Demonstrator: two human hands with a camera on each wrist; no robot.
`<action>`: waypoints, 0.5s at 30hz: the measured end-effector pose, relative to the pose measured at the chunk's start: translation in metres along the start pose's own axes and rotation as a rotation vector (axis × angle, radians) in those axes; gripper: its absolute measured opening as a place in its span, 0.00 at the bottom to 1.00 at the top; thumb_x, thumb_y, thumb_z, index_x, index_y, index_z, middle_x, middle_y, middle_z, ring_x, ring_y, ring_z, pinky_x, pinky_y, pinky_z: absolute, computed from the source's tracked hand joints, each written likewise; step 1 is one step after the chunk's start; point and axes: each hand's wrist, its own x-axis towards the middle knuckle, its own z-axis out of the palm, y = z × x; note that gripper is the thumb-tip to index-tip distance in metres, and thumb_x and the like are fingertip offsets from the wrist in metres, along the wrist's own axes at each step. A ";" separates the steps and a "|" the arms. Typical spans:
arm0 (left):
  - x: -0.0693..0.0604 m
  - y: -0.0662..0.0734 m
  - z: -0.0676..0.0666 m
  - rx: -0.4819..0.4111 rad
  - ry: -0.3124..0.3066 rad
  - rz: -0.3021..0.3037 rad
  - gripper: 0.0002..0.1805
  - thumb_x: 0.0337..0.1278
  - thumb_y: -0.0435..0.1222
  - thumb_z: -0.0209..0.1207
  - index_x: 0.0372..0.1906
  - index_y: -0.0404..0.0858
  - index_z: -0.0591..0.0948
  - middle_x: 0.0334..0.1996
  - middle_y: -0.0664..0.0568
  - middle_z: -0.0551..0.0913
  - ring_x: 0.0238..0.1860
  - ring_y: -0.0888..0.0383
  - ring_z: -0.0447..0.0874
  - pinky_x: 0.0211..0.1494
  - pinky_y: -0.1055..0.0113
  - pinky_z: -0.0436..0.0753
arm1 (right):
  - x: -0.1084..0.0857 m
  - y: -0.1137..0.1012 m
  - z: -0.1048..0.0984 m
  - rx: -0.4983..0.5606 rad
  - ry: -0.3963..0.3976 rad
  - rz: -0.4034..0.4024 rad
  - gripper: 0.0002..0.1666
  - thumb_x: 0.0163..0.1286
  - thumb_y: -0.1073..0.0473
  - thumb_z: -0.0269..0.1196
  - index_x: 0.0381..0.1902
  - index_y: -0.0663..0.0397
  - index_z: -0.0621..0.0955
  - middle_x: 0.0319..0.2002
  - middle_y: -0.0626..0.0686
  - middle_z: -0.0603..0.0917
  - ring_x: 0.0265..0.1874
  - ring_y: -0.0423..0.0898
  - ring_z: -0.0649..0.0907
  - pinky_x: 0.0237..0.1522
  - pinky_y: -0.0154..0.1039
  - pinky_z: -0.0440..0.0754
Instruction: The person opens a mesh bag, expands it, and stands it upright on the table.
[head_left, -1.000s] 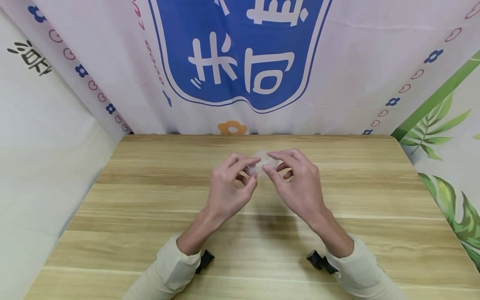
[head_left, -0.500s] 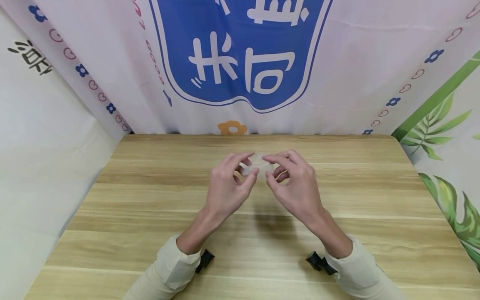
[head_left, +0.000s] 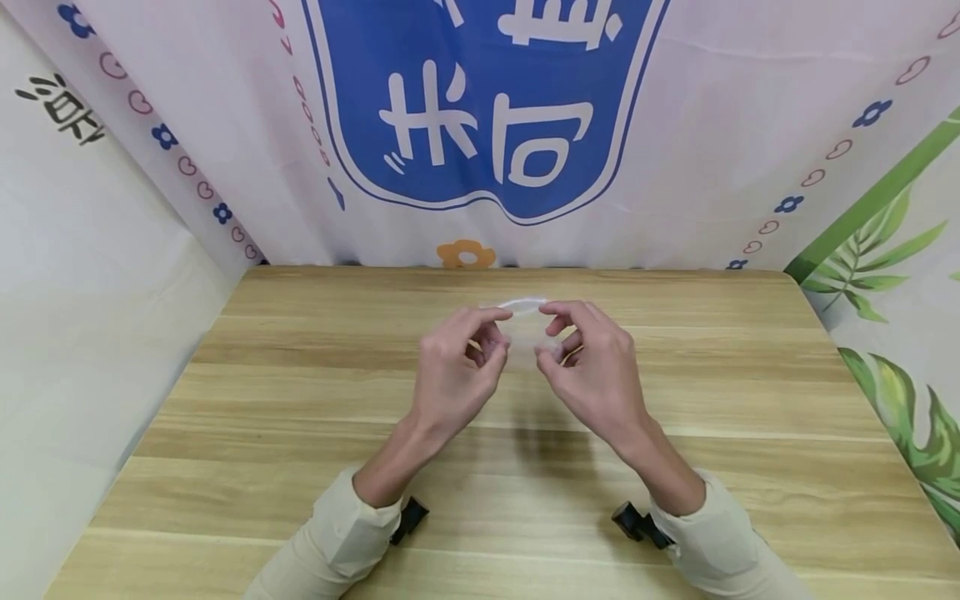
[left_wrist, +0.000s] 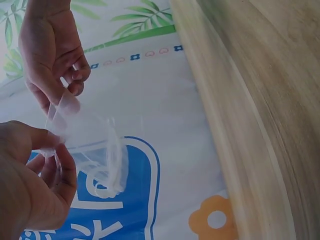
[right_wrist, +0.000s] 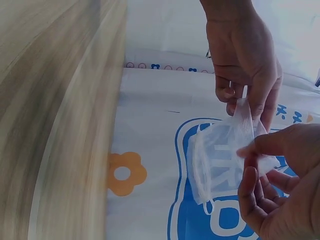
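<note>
A small see-through bag [head_left: 527, 332] hangs above the table between both hands. White cord-like strands show at its lower end in the left wrist view, where the bag [left_wrist: 95, 155] droops from the fingertips. My left hand [head_left: 456, 362] pinches one side of the bag's upper edge between thumb and fingers. On the opposite side, my right hand [head_left: 596, 358] pinches that edge too. The right wrist view shows the bag [right_wrist: 215, 155] with a small white loop at its bottom corner. Whether its mouth is open cannot be made out.
Underneath lies a wood-grain table [head_left: 300, 433]. A printed curtain [head_left: 675, 167] hangs along its far edge. Black wrist-camera mounts [head_left: 409, 522] stick out from the sleeves.
The fingers have shifted their hold on the bag's edge. A pale, curved upper edge now stretches between the hands, where the bag looked bunched before. Both forearms stay about in place.
</note>
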 end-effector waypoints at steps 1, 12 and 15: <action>0.000 0.000 0.000 0.006 0.003 -0.005 0.14 0.60 0.21 0.68 0.50 0.29 0.88 0.33 0.43 0.86 0.31 0.54 0.88 0.29 0.72 0.87 | 0.000 0.000 0.000 -0.001 -0.003 0.000 0.22 0.62 0.71 0.74 0.55 0.59 0.87 0.37 0.54 0.88 0.25 0.42 0.87 0.30 0.38 0.91; 0.002 0.000 -0.006 0.006 -0.025 -0.026 0.08 0.66 0.26 0.68 0.48 0.32 0.90 0.39 0.44 0.93 0.36 0.54 0.92 0.29 0.69 0.89 | 0.004 0.001 -0.008 -0.054 0.018 -0.019 0.10 0.69 0.61 0.75 0.47 0.56 0.90 0.32 0.51 0.91 0.29 0.44 0.91 0.28 0.32 0.88; 0.002 0.000 -0.005 0.041 -0.013 0.003 0.07 0.66 0.26 0.69 0.47 0.31 0.90 0.37 0.44 0.93 0.34 0.54 0.92 0.28 0.71 0.88 | 0.004 0.000 -0.006 -0.088 0.023 -0.042 0.08 0.69 0.60 0.75 0.45 0.55 0.91 0.30 0.50 0.92 0.28 0.44 0.90 0.26 0.32 0.86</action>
